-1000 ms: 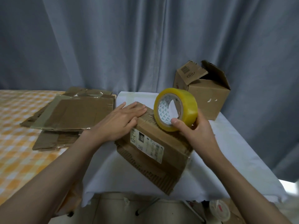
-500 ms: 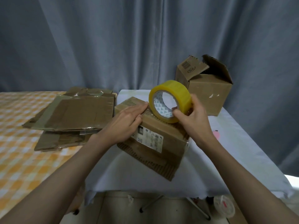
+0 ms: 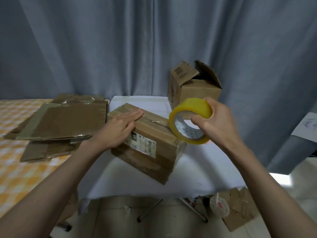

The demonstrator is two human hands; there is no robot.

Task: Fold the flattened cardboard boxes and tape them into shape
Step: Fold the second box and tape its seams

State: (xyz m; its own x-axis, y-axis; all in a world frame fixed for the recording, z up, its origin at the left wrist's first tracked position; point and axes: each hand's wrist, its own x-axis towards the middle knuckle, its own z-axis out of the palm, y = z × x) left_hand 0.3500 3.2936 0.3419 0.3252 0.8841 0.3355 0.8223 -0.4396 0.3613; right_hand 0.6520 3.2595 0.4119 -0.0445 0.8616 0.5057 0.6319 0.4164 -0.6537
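- Since a moment ago, we are pulling the yellow tape roll (image 3: 190, 120) away to the right, off the seam and past the box's right end.
- Our right hand (image 3: 217, 122) is gripping the roll, thumb hooked through its core.
- Our left hand (image 3: 118, 128) is pressing flat, fingers straight, on top of the folded cardboard box (image 3: 147, 143), which is lying on the white-covered table (image 3: 197, 172).
- We are taping the seam; next we are judging the strip needs carrying down over the edge, then tearing.
- Flattened boxes (image 3: 58, 124) are waiting at left; an open-flapped box (image 3: 195, 86) is standing behind.
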